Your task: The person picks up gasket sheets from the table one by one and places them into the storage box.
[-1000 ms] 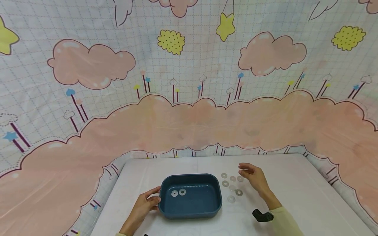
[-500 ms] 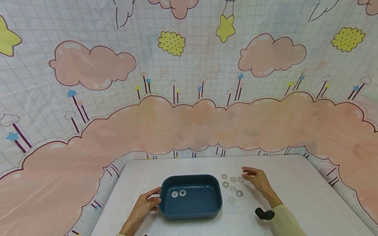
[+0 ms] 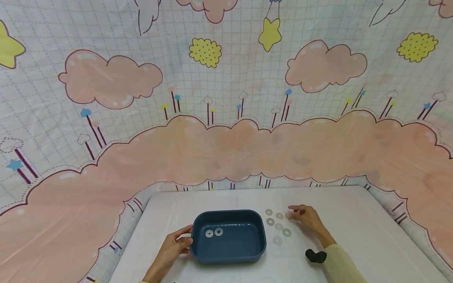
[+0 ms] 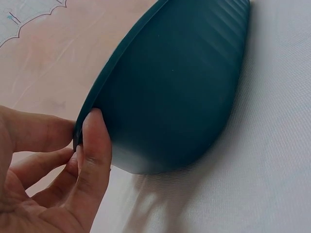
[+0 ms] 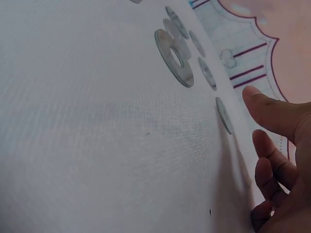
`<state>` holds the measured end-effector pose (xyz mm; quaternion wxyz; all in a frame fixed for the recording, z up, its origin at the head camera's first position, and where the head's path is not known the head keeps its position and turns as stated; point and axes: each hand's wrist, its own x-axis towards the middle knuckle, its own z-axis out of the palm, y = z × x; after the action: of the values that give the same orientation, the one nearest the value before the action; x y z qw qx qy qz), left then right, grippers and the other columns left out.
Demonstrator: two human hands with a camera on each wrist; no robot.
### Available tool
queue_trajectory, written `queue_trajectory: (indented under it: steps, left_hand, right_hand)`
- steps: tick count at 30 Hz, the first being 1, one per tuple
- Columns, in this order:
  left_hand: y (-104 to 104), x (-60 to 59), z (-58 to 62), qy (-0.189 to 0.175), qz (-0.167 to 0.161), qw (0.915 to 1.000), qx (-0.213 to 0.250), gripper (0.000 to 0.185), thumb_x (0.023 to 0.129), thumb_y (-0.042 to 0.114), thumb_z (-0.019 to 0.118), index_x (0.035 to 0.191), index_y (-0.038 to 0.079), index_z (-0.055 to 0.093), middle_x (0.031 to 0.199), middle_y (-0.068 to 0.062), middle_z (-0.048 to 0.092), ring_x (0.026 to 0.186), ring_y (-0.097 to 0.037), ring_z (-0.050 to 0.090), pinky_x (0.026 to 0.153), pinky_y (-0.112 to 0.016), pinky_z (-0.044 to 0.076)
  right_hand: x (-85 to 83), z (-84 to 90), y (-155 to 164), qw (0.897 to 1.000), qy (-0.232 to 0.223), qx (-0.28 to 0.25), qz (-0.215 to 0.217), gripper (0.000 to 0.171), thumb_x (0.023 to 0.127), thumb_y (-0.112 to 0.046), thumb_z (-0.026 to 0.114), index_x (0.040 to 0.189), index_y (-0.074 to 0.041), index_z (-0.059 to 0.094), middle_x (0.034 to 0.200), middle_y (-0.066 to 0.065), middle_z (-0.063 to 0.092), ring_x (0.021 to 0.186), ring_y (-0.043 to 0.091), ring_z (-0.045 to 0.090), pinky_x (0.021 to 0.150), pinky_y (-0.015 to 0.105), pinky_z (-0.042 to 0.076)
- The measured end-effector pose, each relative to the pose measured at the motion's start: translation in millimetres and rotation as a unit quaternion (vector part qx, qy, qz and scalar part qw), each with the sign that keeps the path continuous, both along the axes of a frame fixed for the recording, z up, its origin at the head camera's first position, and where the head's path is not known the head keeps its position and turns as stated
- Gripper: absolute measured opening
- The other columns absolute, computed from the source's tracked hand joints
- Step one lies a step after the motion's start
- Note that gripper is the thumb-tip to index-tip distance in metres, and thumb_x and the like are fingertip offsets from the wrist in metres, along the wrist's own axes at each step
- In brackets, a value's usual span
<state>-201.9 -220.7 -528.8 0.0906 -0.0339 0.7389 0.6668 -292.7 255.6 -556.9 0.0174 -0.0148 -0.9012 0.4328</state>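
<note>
A dark blue rectangular plastic tub stands on the white table with two washers inside. My left hand grips its left end; in the left wrist view, the thumb lies on the outer side of the tub, with the other fingers at the rim. Several flat metal washers lie loose to the right of the tub. My right hand hovers beside the rightmost washer, its fingers loosely bent and holding nothing. In the right wrist view, a gap separates the fingertips from that washer.
A white cloth covers the table. Behind it hangs a patterned curtain with clouds and stars. A black wrist device sits by my right sleeve.
My right hand shifts slightly right, then lowers toward the rightmost washer. The left hand keeps its hold on the tub, and the washers stay where they were.
</note>
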Motion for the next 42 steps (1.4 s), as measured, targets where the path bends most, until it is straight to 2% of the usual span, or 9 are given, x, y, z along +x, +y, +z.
queue_trajectory:
  steps: [5,10,20,28,35,42]
  left_hand:
    - [0.2,0.2,0.2,-0.001,0.002,1.0,-0.004,0.055,0.09,0.002,0.064,0.141,-0.006,0.047,0.128,-0.02,0.057,0.089,-0.017,0.064,0.068,-0.032,0.057]
    - [1.0,0.2,0.9,-0.001,0.002,1.0,-0.004,0.055,0.09,0.002,0.064,0.141,-0.006,0.047,0.128,-0.02,0.058,0.09,-0.016,0.064,0.068,-0.031,0.057]
    - [0.8,0.2,2.0,0.001,0.001,1.0,0.004,0.055,0.09,0.001,0.064,0.142,-0.006,0.046,0.129,-0.022,0.056,0.091,-0.018,0.064,0.068,-0.031,0.057]
    - [-1.2,-0.5,-0.1,0.008,-0.01,0.9998,0.014,0.057,0.09,0.002,0.064,0.142,-0.006,0.045,0.127,-0.019,0.057,0.089,-0.014,0.064,0.068,-0.031,0.057]
    - [-0.8,-0.5,0.1,0.004,-0.007,0.9999,0.014,0.057,0.089,0.002,0.065,0.142,-0.006,0.046,0.126,-0.019,0.057,0.088,-0.013,0.064,0.068,-0.031,0.057]
    - [-1.5,-0.2,-0.4,0.004,-0.008,0.9998,0.016,0.057,0.089,0.003,0.065,0.142,-0.006,0.045,0.127,-0.02,0.057,0.088,-0.014,0.064,0.068,-0.031,0.057]
  right_hand:
    - [-1.4,-3.3,-0.2,1.0,-0.01,0.022,0.005,0.034,0.084,-0.021,0.076,0.116,-0.008,0.073,0.107,0.013,0.065,0.091,0.024,0.05,0.074,0.03,0.04]
    - [-2.1,-7.7,1.8,0.998,0.012,0.054,0.02,0.03,0.083,-0.018,0.077,0.111,-0.008,0.075,0.098,0.008,0.065,0.086,0.021,0.05,0.073,0.031,0.038]
    - [-2.5,-9.4,3.0,0.998,0.022,0.056,0.031,0.031,0.083,-0.016,0.077,0.112,-0.005,0.074,0.095,0.006,0.063,0.086,0.02,0.049,0.074,0.031,0.039]
    - [-0.8,-8.0,0.6,0.998,0.015,0.065,0.024,0.023,0.083,-0.014,0.076,0.105,-0.006,0.074,0.101,0.01,0.065,0.095,0.026,0.057,0.086,0.046,0.047]
    - [0.9,-7.2,2.5,0.999,0.014,0.023,0.018,0.015,0.084,-0.008,0.073,0.099,-0.006,0.069,0.086,0.004,0.061,0.08,0.017,0.05,0.071,0.029,0.041]
    - [4.0,-6.7,4.9,1.0,0.009,0.006,0.015,0.012,0.089,-0.007,0.067,0.1,-0.006,0.07,0.087,0.003,0.063,0.081,0.017,0.052,0.073,0.029,0.044]
